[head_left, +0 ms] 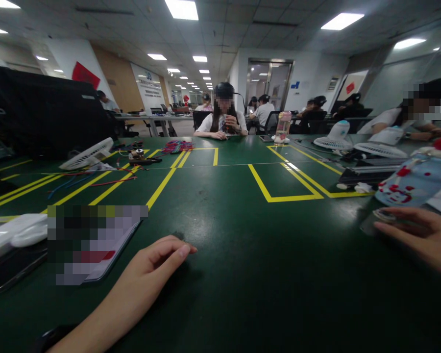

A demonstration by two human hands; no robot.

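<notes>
Left hand (158, 262) flat, empty, beside tablet (95, 245) angled away, right hand (422, 235) open on phone (375, 223).

Head-worn view, low across green table (242, 255)

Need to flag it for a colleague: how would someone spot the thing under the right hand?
Start at the green table and follow its right edge to the right hand. Under its fingertips lies a small round ring-like object, flat and pale, unlike the bulky blue-and-red plush item behind.

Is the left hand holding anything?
No, the left hand lies flat and empty on the green table, just beside a phone.
</notes>
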